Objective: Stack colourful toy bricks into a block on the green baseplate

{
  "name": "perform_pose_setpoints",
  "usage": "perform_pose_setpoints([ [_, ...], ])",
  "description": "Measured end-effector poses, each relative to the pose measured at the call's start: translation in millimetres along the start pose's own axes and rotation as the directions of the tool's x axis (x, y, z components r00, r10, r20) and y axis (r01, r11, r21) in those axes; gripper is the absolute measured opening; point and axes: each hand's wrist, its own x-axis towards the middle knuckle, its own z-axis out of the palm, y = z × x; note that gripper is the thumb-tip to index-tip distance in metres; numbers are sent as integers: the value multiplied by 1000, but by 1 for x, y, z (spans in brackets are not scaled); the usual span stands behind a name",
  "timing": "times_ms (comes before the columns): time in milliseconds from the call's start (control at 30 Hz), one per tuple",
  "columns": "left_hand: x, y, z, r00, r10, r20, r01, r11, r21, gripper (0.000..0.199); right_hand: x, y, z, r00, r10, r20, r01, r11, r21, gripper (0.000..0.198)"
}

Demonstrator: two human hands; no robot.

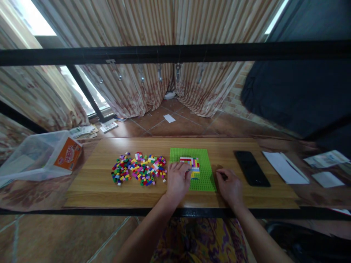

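Dim room, daylight through gaps beside the curtains (142, 29).
Glare whites out the window (37, 18) beyond the far left corner of the wooden board (93, 193); dark cloth (296, 84) past its right edge sinks into shadow. Bricks (141, 171) look soft; wide-angle stretch distorts the picture's sides.

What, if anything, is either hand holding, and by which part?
It cannot be told: the left hand hides its grip over the green baseplate; the right hand is curled, no held thing visible.
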Motion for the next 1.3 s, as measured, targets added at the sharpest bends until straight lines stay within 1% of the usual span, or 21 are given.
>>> perform_pose_setpoints([
  [200, 6, -2, 16, 998, -16, -67, 17, 1000, 23, 9, 0, -1, 0, 1000, 19, 17, -19, 1000, 5, 27],
  [500, 6, -3, 20, 997, 1, -73, 2, 999, 49, 14, 0, 0, 0, 1000, 10, 5, -10, 1000, -2, 26],
  [733, 11, 5, 24, 986, -117, -119, 122, 992, 38, 18, 0, 1, -1, 1000, 9, 8, -9, 1000, 1, 28],
  [867, 12, 5, 26, 981, -145, -127, 147, 989, 5, 20, 0, 0, -1, 1000, 3, 10, -3, 1000, 7, 27],
  [933, 11, 3, 26, 985, -122, -125, 122, 993, -4, 19, 0, -1, -1, 1000, 10, 10, -10, 1000, 6, 28],
  [1100, 7, -3, 26, 990, -17, -138, 14, 1000, -17, 14, 0, -3, -2, 1000, 23, 11, -23, 1000, 11, 29],
  [1300, 3, -8, 26, 991, 40, -125, -36, 999, 35, 15, 0, -2, -3, 999, 35, 19, -35, 999, -6, 28],
])
